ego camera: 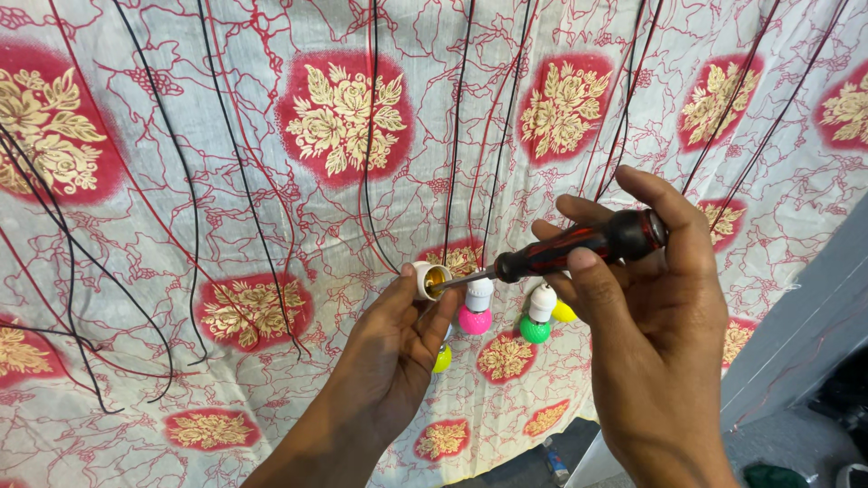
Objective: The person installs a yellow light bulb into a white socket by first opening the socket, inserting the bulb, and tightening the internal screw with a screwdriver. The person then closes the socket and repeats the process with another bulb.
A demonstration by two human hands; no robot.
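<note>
My left hand point(393, 348) holds a small white lamp socket point(429, 279) with a brass inside, its mouth turned to the right. My right hand point(646, 298) grips a screwdriver point(579, 248) with a red and black handle. The metal tip of the screwdriver sits inside the socket's mouth. Just below the tool lie small bulbs on white bases: a pink bulb point(475, 318), a green bulb point(535, 327) and a yellow bulb point(564, 312). Another yellow-green bulb point(442, 359) peeks out behind my left hand.
A white cloth point(271, 208) with red flower patches covers the surface. Several thin black wires point(185, 181) and red wires point(624, 108) run across it toward the socket. A grey edge point(805, 325) and dark floor lie at the lower right.
</note>
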